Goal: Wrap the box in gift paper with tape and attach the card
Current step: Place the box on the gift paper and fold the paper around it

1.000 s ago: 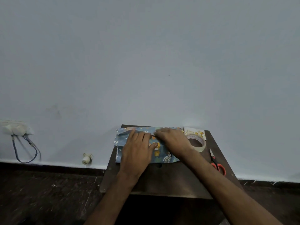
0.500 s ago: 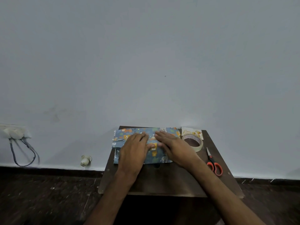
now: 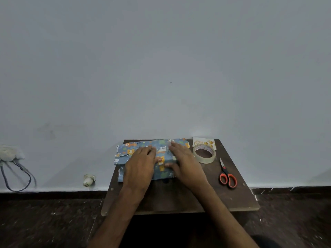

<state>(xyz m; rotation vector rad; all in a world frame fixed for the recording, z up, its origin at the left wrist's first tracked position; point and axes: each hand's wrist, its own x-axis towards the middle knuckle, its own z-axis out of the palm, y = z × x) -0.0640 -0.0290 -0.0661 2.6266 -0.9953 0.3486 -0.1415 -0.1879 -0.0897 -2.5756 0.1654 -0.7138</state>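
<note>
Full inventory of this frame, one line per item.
gift paper: 1, blue animal print, table's back, under both hands
tape roll: 1, clear, right of the paper
card: 1, white and gold, behind the tape roll
scissors: 1, red-black handles, table's right side
table: 1, dark brown, against the wall
wall outlet with cables: 1, white, far left
small white object: 1, wall base left of table
left hand: 1, flat on the paper
right hand: 1, flat on the paper
</note>
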